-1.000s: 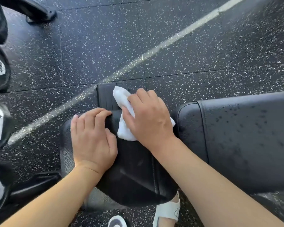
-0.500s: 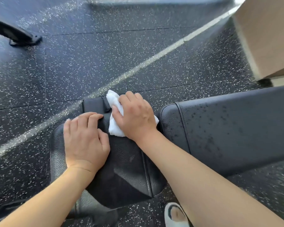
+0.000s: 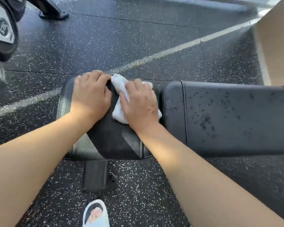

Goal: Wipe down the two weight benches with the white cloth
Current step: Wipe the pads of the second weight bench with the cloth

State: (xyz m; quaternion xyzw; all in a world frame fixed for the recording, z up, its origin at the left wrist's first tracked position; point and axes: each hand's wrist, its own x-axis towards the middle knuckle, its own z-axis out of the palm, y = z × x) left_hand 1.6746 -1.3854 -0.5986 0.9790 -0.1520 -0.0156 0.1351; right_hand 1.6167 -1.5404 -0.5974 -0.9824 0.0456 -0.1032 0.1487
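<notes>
A black weight bench lies across the view, with a short seat pad [image 3: 111, 141] on the left and a long back pad [image 3: 228, 115] speckled with wet drops on the right. My left hand [image 3: 90, 95] rests on the seat pad, its fingers bent over the far edge. Beside it, my right hand [image 3: 139, 104] holds the crumpled white cloth [image 3: 120, 86] and presses it onto the seat pad near the far edge and the gap between the pads. Only one bench is in view.
Dumbbell heads [image 3: 2, 30] line the left edge. A light wooden box [image 3: 275, 38] stands at the upper right. The bench's foot [image 3: 95, 176] sits on the speckled rubber floor below the seat, near my white slipper [image 3: 95, 213]. A white floor line [image 3: 170, 49] runs diagonally behind.
Both hands have slid toward the far edge of the seat pad, the right one taking the cloth with it. My view has shifted, so the near edge and foot now show.
</notes>
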